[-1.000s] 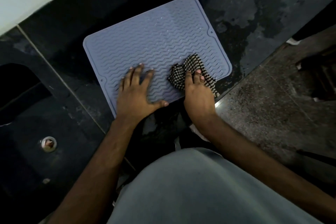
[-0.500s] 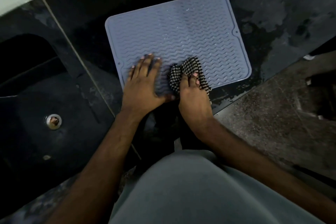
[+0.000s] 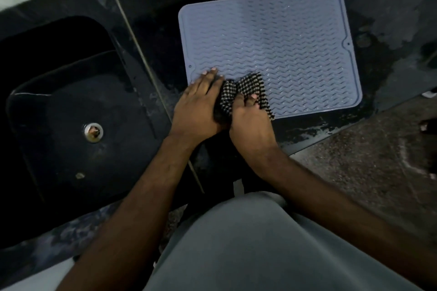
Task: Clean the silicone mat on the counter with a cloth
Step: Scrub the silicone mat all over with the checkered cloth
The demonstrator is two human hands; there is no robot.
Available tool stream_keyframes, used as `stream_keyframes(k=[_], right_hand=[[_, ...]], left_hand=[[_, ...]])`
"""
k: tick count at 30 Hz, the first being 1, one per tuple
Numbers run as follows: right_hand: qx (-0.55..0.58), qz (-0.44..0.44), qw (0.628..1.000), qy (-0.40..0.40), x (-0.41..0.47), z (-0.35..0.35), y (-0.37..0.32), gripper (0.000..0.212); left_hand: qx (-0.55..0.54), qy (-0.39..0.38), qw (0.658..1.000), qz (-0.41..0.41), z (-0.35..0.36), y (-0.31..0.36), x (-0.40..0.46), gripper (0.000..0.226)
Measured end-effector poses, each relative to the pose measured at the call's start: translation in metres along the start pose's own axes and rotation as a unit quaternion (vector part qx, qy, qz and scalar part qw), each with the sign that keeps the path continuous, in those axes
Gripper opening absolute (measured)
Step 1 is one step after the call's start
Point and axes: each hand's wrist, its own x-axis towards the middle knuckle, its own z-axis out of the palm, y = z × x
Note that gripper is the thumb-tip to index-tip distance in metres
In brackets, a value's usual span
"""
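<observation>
A grey-blue silicone mat with wavy ridges lies flat on the black counter. A crumpled black-and-white checked cloth rests on the mat's near left part. My right hand grips the cloth from the near side, fingers pressed into it. My left hand lies flat on the mat's near left corner, fingers apart, its thumb side touching the cloth's left edge.
A black sink with a metal drain sits left of the mat. The counter around the mat looks wet. Speckled floor lies to the right below the counter edge. A grey garment on my body fills the bottom.
My right hand has slid the cloth leftward across the mat's near part until it meets my left hand. The camera view has shifted, so the sink shows more.
</observation>
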Motion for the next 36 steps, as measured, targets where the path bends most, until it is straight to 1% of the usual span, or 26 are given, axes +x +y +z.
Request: stream_keyframes(k=[2,4,7,9,11,15,19,20,21,23,25,27,29,31,33,34,36], right_hand=[[0.017,-0.005,1.000,0.012,-0.001,0.000,0.007,0.051],[0.027,-0.009,0.999,0.023,-0.001,0.001,0.008,0.043],[0.038,0.002,0.998,0.052,0.005,-0.004,0.001,0.025],[0.052,0.011,0.997,0.061,0.009,-0.009,-0.009,0.012],[0.068,0.008,0.996,0.065,0.012,-0.013,-0.024,0.007],[0.067,-0.054,0.994,0.068,0.011,-0.008,-0.062,0.017],[0.044,-0.077,0.995,0.053,0.016,-0.007,-0.078,0.022],[0.035,-0.084,0.995,0.043,0.017,-0.010,-0.081,0.023],[0.035,-0.088,0.995,0.034,0.019,-0.012,-0.084,0.023],[0.047,-0.092,0.994,0.029,0.022,-0.021,-0.088,0.023],[0.086,-0.087,0.992,0.016,0.024,-0.030,-0.084,0.016],[0.191,-0.071,0.979,-0.022,0.029,-0.036,-0.070,0.010],[0.326,-0.032,0.943,-0.050,0.034,-0.042,-0.054,0.013],[0.378,-0.010,0.926,-0.017,0.039,-0.046,-0.041,0.015],[0.373,-0.004,0.927,0.047,0.048,-0.048,-0.035,0.015],[0.353,-0.012,0.932,0.080,0.053,-0.048,-0.035,0.019],[0.282,-0.067,0.948,0.132,0.065,-0.049,-0.038,0.035]], left_hand=[[-0.003,0.034,0.999,-0.026,-0.005,-0.015,-0.012,0.108],[0.008,0.068,0.997,-0.048,-0.009,-0.031,-0.029,0.107],[0.053,0.050,0.995,-0.064,-0.007,-0.039,-0.045,0.101],[0.048,0.043,0.995,-0.071,-0.006,-0.039,-0.045,0.101],[0.045,0.045,0.996,-0.066,-0.008,-0.038,-0.041,0.101],[0.070,0.045,0.994,-0.076,-0.006,-0.038,-0.045,0.089],[0.059,0.042,0.994,-0.082,-0.006,-0.037,-0.048,0.075],[0.062,0.037,0.994,-0.081,-0.007,-0.038,-0.047,0.074],[0.065,0.028,0.994,-0.085,-0.008,-0.038,-0.045,0.077],[0.069,0.015,0.991,-0.113,-0.011,-0.036,-0.044,0.092],[0.047,0.030,0.989,-0.138,-0.012,-0.032,-0.046,0.108],[0.011,0.055,0.989,-0.137,-0.010,-0.027,-0.052,0.121],[-0.013,0.072,0.988,-0.138,-0.011,-0.024,-0.057,0.133],[-0.035,0.066,0.987,-0.141,-0.014,-0.022,-0.055,0.143],[-0.062,0.072,0.985,-0.146,-0.018,-0.024,-0.050,0.143],[-0.075,0.079,0.982,-0.153,-0.019,-0.025,-0.047,0.140],[-0.104,0.093,0.975,-0.173,-0.021,-0.025,-0.041,0.132]])
